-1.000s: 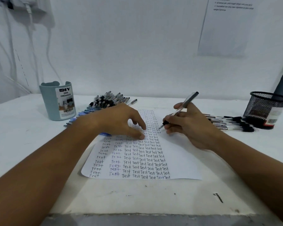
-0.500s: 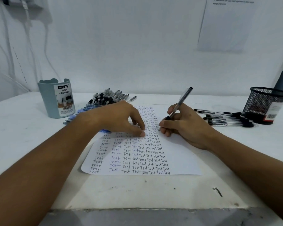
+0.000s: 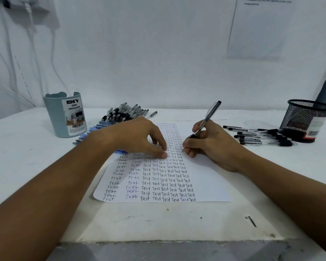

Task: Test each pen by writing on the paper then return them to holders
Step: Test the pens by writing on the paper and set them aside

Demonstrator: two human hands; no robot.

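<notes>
A white sheet of paper [image 3: 205, 178] covered with columns of the word "Test" lies in the middle of the table. My right hand [image 3: 213, 146] grips a clear pen with a black cap end [image 3: 209, 113], its tip down on the paper beside the rightmost column. My left hand [image 3: 139, 138] rests on the sheet's upper left, fingertips pressing it flat. A grey-blue desk organizer [image 3: 66, 115] stands at the back left. A black mesh holder [image 3: 305, 119] stands at the back right.
A heap of black and blue pens [image 3: 120, 115] lies behind my left hand, next to the organizer. Several clear pens with black caps [image 3: 262, 136] lie in a row left of the mesh holder. The white wall rises close behind the table [image 3: 26, 157].
My right hand has drawn the pen nearer and more upright, bringing its tip down onto the paper. My left hand stays pressed on the sheet.
</notes>
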